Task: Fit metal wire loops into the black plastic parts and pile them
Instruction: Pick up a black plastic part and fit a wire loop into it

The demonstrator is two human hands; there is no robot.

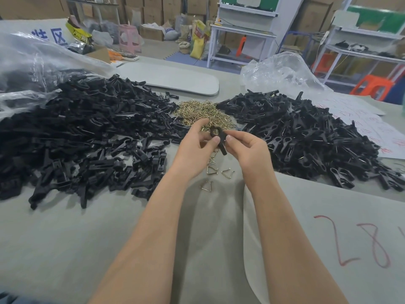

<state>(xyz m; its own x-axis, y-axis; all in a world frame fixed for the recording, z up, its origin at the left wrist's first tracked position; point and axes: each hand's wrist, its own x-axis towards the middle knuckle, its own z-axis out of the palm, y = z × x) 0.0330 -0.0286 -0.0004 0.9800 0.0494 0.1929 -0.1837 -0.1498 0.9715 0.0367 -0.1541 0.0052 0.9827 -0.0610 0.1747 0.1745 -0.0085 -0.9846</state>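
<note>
Together, left hand (198,142) and right hand (247,147) raised, fingertips pinching black plastic part (219,139).

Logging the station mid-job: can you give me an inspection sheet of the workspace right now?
Surface: grey table cover, red number written at right.
Job's things: black plastic part between both hands; black parts pile left; second pile right; wire loops heap between them; loose loops near the wrists.
Clutter: clear plastic bags behind both piles.
Grippers: left hand and right hand both pinch the part.
Cables: nothing seen on the table.
Surroundings: cardboard boxes, white workbenches, orange stools.
</note>
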